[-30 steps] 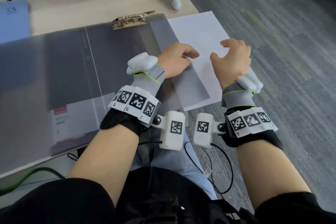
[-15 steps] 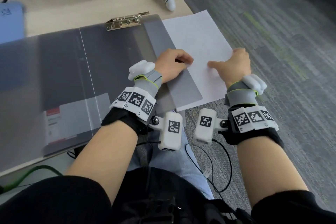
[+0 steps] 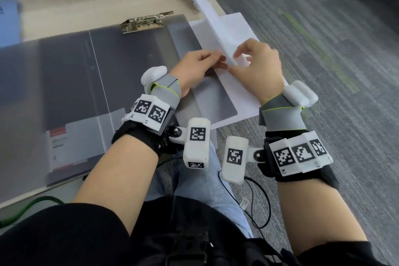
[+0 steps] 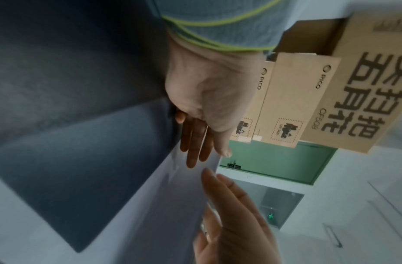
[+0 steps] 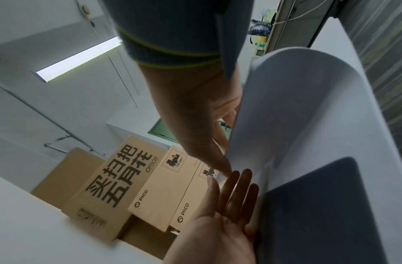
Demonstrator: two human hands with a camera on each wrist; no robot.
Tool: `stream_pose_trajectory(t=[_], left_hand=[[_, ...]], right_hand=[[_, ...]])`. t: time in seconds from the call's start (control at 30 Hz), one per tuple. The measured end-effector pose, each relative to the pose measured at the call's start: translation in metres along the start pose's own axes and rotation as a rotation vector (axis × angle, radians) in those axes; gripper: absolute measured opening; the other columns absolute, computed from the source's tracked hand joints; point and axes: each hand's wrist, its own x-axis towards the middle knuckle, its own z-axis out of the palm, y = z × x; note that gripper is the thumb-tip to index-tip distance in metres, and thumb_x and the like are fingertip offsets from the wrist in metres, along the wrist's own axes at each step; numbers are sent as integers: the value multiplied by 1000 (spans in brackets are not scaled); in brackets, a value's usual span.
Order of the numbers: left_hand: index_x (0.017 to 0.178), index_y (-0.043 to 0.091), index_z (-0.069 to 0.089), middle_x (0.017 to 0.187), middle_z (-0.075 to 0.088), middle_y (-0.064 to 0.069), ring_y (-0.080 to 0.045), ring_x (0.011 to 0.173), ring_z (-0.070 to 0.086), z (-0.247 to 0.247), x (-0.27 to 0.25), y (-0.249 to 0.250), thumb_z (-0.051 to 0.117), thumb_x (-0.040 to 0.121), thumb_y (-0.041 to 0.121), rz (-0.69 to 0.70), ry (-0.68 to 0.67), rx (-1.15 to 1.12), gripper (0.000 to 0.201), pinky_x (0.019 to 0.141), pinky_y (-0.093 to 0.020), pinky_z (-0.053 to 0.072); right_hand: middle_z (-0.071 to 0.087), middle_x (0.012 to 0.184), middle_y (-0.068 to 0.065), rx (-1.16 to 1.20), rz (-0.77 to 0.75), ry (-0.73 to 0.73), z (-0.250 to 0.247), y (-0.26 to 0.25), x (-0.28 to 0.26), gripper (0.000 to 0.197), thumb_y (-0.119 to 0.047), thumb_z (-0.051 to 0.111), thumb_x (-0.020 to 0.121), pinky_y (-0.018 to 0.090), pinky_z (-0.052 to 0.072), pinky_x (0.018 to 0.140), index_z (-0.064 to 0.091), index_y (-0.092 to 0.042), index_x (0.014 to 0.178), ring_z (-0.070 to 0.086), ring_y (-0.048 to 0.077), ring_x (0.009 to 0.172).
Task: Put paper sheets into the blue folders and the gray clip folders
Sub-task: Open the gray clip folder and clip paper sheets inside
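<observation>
A white paper sheet [image 3: 218, 34] stands lifted and curled over more sheets at the right edge of the open gray clip folder [image 3: 133, 67]. The right hand [image 3: 259, 65] pinches its near edge; the left hand [image 3: 194, 67] touches it with straight fingers.

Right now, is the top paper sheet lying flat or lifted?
Lifted. The top paper sheet curls up off the stack, its near edge pinched by the right hand with the left hand touching it.
</observation>
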Motion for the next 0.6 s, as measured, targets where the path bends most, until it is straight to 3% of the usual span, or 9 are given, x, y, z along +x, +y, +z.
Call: stream_pose_trajectory(t=[0.1, 0.17, 0.33, 0.47, 0.6], left_hand=[[80, 13, 59, 74, 57, 2, 2, 53, 47, -5, 1, -2, 49, 97, 27, 15, 43, -34, 24, 44, -9, 29], [84, 10, 56, 75, 55, -1, 2, 52, 43, -7, 1, -4, 49, 96, 25, 19, 42, -45, 21, 44, -10, 29], [76, 20, 55, 69, 56, 8, 4, 52, 47, -10, 3, -6, 41, 100, 19, 26, 24, -50, 28, 48, -10, 31], [75, 22, 58, 57, 62, 17, 6, 49, 49, -11, 3, -6, 42, 99, 18, 17, 27, -96, 29, 52, -15, 31], [72, 22, 56, 52, 60, 17, 5, 48, 47, -9, 1, -4, 41, 99, 17, 22, 54, -134, 32, 49, -13, 30]], right_hand=[[71, 97, 3, 53, -37, -31, 6, -10, -4, 27, -30, 75, 63, 41, 50, 89, 69, -15, 84, 64, 22, 99], [70, 99, 2, 61, -22, -26, 6, -13, -4, 28, -28, 76, 62, 41, 51, 88, 69, -15, 87, 64, 21, 97], [64, 114, -2, 17, -16, -36, 4, -17, -2, 44, -28, 80, 65, 37, 47, 89, 65, -16, 105, 60, 21, 106], [65, 115, -4, 32, -2, -36, 5, -18, -3, 46, -30, 81, 64, 38, 47, 91, 65, -18, 105, 60, 19, 107], [65, 115, -6, 93, 18, -37, 4, -20, -2, 49, -30, 83, 62, 38, 48, 93, 66, -19, 107, 61, 17, 107]])
